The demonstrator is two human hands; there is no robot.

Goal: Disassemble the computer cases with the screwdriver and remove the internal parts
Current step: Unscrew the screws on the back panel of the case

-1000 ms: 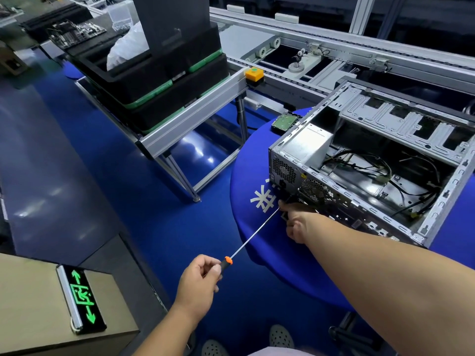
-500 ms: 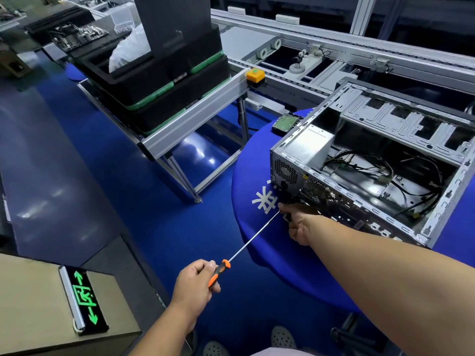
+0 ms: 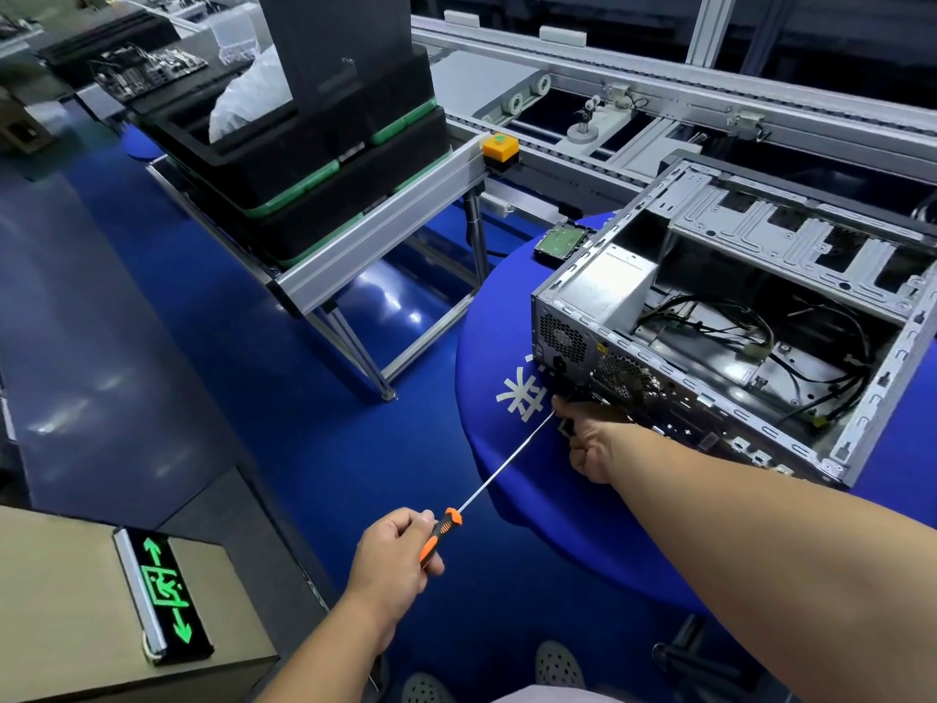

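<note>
case [image 3: 720, 317] lies open on blue surface [image 3: 487, 357] | left hand [image 3: 393, 555] grips screwdriver [image 3: 499, 471] handle, well short of case | shaft runs up-right to case's rear panel | right hand [image 3: 590, 438] at panel, fingers curled about tip, steadying it | likely seating on a rear screw; screw hidden

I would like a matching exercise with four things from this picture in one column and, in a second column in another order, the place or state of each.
Things:
1. screwdriver
2. computer case
3. hard drive
4. exit sign

Places or states:
A. lit green, at lower left
B. handle gripped by the left hand
C. lying behind the case, on the blue table
D. open on top, cables showing inside

Pairs: 1-B, 2-D, 3-C, 4-A
</note>
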